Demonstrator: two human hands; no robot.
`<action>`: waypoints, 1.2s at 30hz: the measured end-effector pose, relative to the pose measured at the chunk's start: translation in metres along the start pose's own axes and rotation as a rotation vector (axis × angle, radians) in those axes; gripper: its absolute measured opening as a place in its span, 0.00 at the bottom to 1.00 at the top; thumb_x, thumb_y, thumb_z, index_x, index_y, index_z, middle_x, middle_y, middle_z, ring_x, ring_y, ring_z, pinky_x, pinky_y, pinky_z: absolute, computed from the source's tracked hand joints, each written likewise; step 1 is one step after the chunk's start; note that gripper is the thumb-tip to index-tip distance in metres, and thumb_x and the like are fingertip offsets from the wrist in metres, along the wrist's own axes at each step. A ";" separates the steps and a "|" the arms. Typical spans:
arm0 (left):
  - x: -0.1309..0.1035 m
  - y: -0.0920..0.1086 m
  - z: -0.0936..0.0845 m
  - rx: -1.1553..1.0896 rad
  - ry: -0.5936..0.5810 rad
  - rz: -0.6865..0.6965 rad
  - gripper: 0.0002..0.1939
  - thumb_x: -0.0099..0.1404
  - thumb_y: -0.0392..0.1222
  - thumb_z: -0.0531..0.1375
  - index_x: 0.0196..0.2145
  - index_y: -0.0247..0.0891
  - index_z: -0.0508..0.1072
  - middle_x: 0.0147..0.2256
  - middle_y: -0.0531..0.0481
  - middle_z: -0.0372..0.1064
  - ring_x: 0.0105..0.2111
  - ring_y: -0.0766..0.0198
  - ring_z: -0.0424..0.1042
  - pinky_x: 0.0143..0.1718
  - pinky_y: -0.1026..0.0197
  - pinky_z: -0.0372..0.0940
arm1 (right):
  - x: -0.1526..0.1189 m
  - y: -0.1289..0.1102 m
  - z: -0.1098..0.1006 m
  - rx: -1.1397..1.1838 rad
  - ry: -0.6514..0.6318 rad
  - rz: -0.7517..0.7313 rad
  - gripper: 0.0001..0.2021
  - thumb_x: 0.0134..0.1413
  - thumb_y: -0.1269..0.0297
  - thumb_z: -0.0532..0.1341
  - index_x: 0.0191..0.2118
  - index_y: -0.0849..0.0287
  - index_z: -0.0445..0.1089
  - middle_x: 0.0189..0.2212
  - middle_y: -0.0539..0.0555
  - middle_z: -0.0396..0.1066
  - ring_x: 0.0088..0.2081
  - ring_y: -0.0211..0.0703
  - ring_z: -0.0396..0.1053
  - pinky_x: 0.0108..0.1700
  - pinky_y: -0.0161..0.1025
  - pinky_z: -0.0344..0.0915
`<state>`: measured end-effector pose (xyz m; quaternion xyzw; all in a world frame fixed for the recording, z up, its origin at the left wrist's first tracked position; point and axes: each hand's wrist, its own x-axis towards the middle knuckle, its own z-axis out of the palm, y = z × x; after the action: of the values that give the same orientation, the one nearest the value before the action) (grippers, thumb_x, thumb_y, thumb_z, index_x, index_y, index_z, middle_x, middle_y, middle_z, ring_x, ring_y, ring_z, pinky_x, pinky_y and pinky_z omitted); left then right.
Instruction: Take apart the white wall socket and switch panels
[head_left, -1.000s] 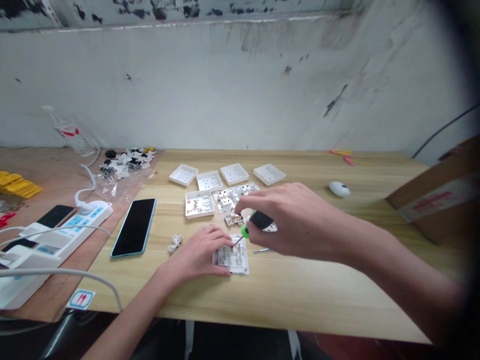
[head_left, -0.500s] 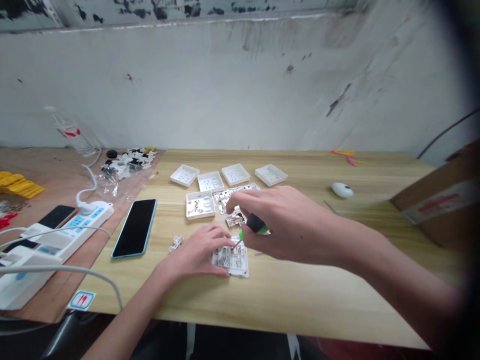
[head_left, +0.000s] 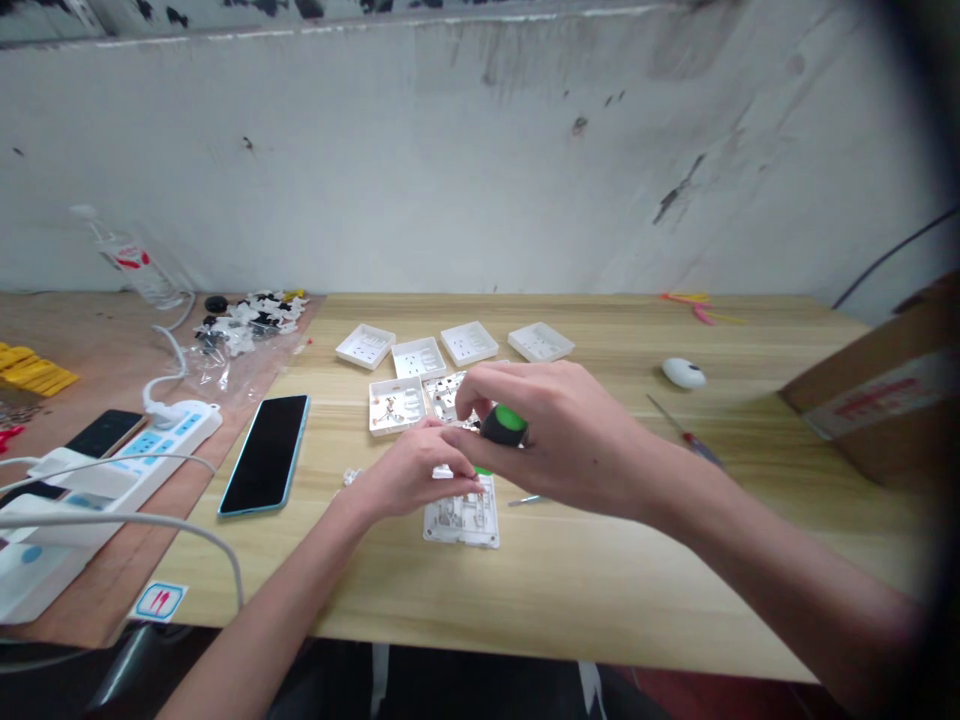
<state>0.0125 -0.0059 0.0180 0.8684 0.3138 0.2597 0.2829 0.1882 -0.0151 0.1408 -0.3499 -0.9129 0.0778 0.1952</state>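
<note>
Right hand (head_left: pixel 562 435) curled; left hand (head_left: pixel 409 468) close beside.

Rear wall (head_left: pixel 375 170), 12 o'clock: pale grey, stained; dark scuff (head_left: pixel 679 190) at 2 o'clock. Dark-blotched band (head_left: pixel 217 14) along the top, 11 o'clock. Table (head_left: pixel 637 600), 6 o'clock: light wood-grain top. Adjoining brown surface (head_left: pixel 67 325): 9 o'clock. Reddish floor (head_left: pixel 675 690): 5 o'clock.

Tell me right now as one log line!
right hand: holding green-black screwdriver | left hand: beside screwdriver, near white panel
</note>
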 end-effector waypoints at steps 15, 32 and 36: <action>-0.002 -0.004 0.005 0.015 0.083 -0.003 0.10 0.61 0.46 0.63 0.33 0.36 0.75 0.35 0.47 0.75 0.38 0.58 0.72 0.42 0.57 0.65 | 0.002 0.000 0.007 -0.020 0.075 0.038 0.06 0.56 0.64 0.57 0.29 0.58 0.66 0.25 0.48 0.69 0.24 0.33 0.59 0.28 0.34 0.47; -0.006 -0.003 0.006 -0.114 0.042 0.032 0.09 0.63 0.44 0.61 0.37 0.37 0.77 0.38 0.47 0.76 0.41 0.58 0.73 0.39 0.61 0.68 | 0.005 -0.007 0.009 -0.031 0.104 0.044 0.08 0.56 0.64 0.56 0.27 0.58 0.66 0.24 0.47 0.68 0.24 0.33 0.59 0.28 0.33 0.48; -0.006 -0.006 0.012 -0.116 0.116 0.005 0.09 0.61 0.45 0.63 0.32 0.37 0.77 0.33 0.48 0.76 0.36 0.60 0.74 0.36 0.62 0.68 | 0.005 -0.007 0.009 -0.038 0.113 0.033 0.07 0.55 0.65 0.57 0.27 0.57 0.66 0.23 0.46 0.68 0.23 0.32 0.58 0.27 0.33 0.47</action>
<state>0.0135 -0.0096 0.0043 0.8349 0.3118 0.3278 0.3135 0.1766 -0.0168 0.1361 -0.3723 -0.8959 0.0437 0.2385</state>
